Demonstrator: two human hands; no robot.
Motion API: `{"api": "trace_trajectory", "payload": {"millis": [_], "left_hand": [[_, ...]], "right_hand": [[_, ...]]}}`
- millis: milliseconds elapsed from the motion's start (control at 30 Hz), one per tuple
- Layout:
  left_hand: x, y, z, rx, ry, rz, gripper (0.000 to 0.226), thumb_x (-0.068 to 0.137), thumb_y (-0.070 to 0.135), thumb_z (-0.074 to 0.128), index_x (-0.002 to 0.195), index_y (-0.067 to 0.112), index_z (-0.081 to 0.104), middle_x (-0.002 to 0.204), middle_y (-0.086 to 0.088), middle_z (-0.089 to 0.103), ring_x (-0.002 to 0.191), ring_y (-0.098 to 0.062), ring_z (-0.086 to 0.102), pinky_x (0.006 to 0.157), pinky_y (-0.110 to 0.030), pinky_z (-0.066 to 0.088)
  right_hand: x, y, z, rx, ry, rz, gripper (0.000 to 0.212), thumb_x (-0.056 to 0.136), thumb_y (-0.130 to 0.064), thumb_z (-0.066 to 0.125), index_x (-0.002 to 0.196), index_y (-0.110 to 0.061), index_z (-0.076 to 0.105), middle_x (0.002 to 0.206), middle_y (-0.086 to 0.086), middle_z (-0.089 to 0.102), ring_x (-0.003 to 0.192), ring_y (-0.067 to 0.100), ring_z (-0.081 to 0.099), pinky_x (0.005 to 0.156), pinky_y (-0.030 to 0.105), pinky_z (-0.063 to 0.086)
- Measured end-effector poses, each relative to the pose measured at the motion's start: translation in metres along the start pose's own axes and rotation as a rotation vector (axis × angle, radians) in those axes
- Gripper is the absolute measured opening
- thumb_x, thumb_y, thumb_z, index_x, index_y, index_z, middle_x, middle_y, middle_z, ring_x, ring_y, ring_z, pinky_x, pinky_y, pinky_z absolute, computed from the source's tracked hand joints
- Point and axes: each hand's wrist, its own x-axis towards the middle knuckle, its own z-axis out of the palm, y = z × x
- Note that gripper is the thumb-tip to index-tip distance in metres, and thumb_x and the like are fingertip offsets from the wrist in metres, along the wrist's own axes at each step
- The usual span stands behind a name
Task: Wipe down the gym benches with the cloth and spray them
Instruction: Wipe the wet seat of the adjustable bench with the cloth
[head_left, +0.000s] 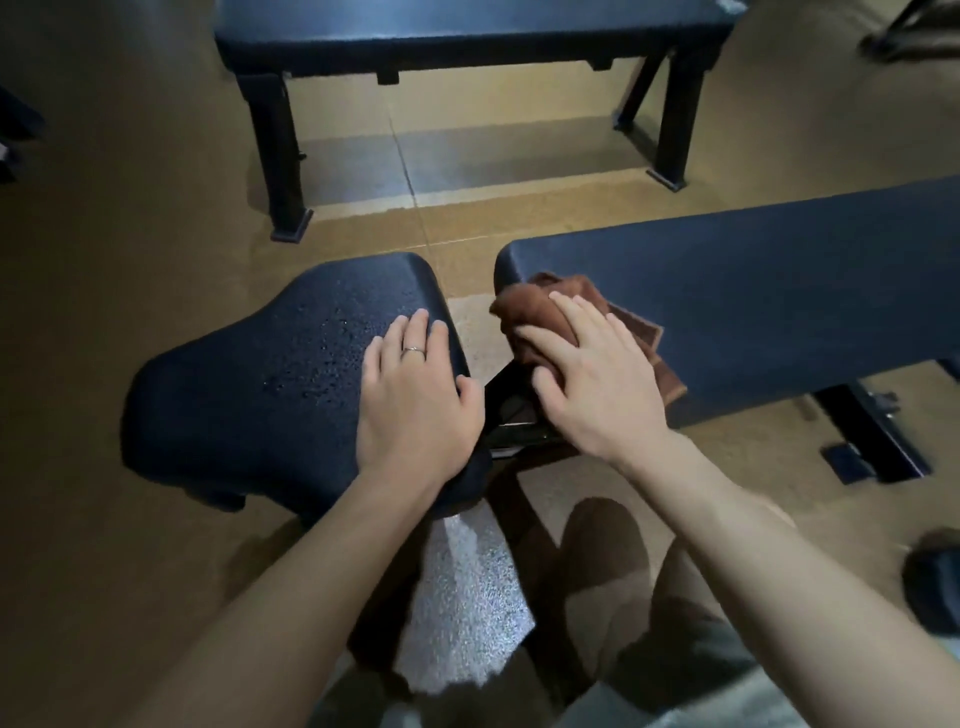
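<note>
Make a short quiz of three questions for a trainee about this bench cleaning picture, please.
1. True or false: the seat pad shows droplets.
2. Which hand presses the brown cloth? A) left B) right
3. Fill in: the left hand rests flat on the ____ pad.

Key:
1. True.
2. B, the right hand, at the end of the back pad.
3. Seat.
</note>
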Motion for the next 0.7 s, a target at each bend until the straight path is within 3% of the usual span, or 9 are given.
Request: {"api": "trace_trajectory", "payload": {"millis": [100, 233, 367, 467, 567, 700], "left_hand": [[-0.001, 0.0, -0.002, 0.004, -0.01, 0.003, 0.062, 0.098, 0.031, 0.048, 0.155, 0.007, 0.04, 0.163, -0.014, 0.035, 0.153, -0.029, 0.027, 0.127, -0.047, 0.018], [0.0, 0.002, -0.001, 0.03, -0.025, 0.002, 0.063, 0.099, 0.033, 0.044, 0.157, 0.008, 0.036, 0.165, -0.012, 0.031, 0.155, -0.028, 0.023, 0.127, -0.046, 0.015], [0.001, 0.003, 0.001, 0.04, -0.008, 0.007, 0.065, 0.094, 0.033, 0.037, 0.153, 0.005, 0.042, 0.162, -0.016, 0.037, 0.152, -0.032, 0.028, 0.126, -0.049, 0.019], [0.001, 0.0, -0.001, 0.027, -0.049, 0.018, 0.062, 0.1, 0.033, 0.041, 0.156, 0.007, 0.036, 0.165, -0.013, 0.03, 0.155, -0.029, 0.022, 0.127, -0.046, 0.013], [0.004, -0.007, -0.009, -0.004, -0.084, 0.063, 0.064, 0.102, 0.036, 0.045, 0.159, 0.01, 0.032, 0.167, -0.01, 0.026, 0.155, -0.027, 0.019, 0.127, -0.044, 0.013], [0.022, -0.036, -0.029, 0.033, -0.093, 0.174, 0.056, 0.102, 0.038, 0.045, 0.152, 0.012, 0.042, 0.158, -0.007, 0.041, 0.145, -0.027, 0.037, 0.119, -0.043, 0.029]], "right_hand": [[0.04, -0.003, 0.002, 0.038, -0.015, 0.152, 0.049, 0.1, -0.04, 0.039, 0.148, -0.04, 0.049, 0.164, 0.006, 0.036, 0.152, 0.027, 0.028, 0.125, 0.049, 0.018], [0.042, -0.017, 0.008, 0.013, 0.024, 0.298, 0.051, 0.1, -0.037, 0.039, 0.149, -0.034, 0.049, 0.16, 0.012, 0.04, 0.149, 0.032, 0.032, 0.123, 0.052, 0.024], [-0.025, -0.037, 0.01, -0.061, 0.095, 0.275, 0.053, 0.094, -0.033, 0.05, 0.147, -0.029, 0.053, 0.16, 0.016, 0.041, 0.148, 0.036, 0.036, 0.12, 0.055, 0.03], [-0.041, -0.022, 0.006, -0.037, 0.101, 0.243, 0.051, 0.095, -0.037, 0.045, 0.144, -0.032, 0.057, 0.158, 0.011, 0.045, 0.147, 0.033, 0.039, 0.12, 0.052, 0.032], [-0.024, 0.01, -0.005, -0.018, 0.114, 0.345, 0.049, 0.097, -0.038, 0.039, 0.142, -0.032, 0.058, 0.151, 0.011, 0.05, 0.141, 0.034, 0.044, 0.115, 0.052, 0.036], [0.026, 0.02, -0.003, -0.043, 0.034, 0.536, 0.053, 0.1, -0.04, 0.033, 0.152, -0.035, 0.044, 0.163, 0.013, 0.033, 0.149, 0.034, 0.028, 0.123, 0.054, 0.019]]}}
